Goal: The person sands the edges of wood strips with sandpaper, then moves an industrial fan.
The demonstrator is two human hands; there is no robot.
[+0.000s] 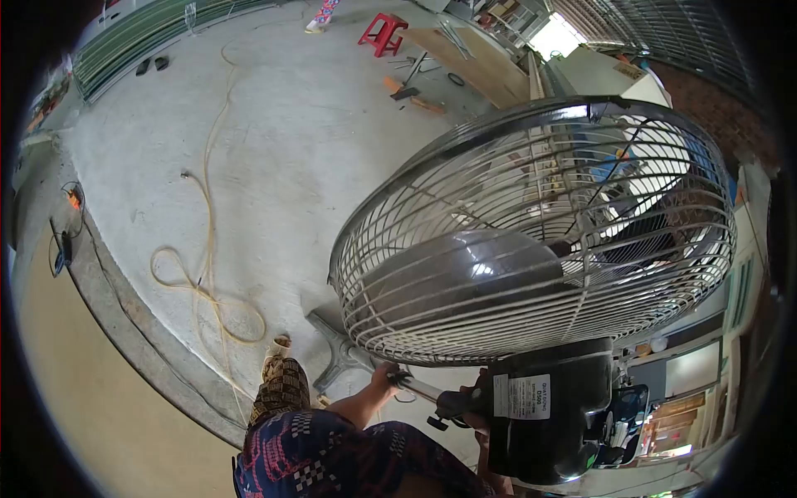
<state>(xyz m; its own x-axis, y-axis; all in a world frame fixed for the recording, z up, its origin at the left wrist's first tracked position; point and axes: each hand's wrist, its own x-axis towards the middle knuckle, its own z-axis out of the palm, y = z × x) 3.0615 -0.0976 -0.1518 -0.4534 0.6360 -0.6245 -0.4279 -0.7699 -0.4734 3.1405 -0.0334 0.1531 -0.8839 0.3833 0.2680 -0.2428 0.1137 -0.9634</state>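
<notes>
A large black pedestal fan (540, 411) leans across the right side of the view, its wire cage tilted and its grey blade visible inside. My left hand (383, 380) is closed around the fan's metal pole, just above the grey base (340, 353). Close to the neck, my right hand (481, 438) is mostly hidden by the black motor housing; the part that shows presses against the fan there. A white printed label (529, 397) is stuck on the housing.
A yellow hose (207, 216) loops over the concrete floor at left. Farther back are a red plastic stool (383, 35), a wooden board (473, 66) and scattered wood pieces. Dark slippers (152, 65) lie by green panels (141, 41). Another person's leg (324, 15) shows at the top.
</notes>
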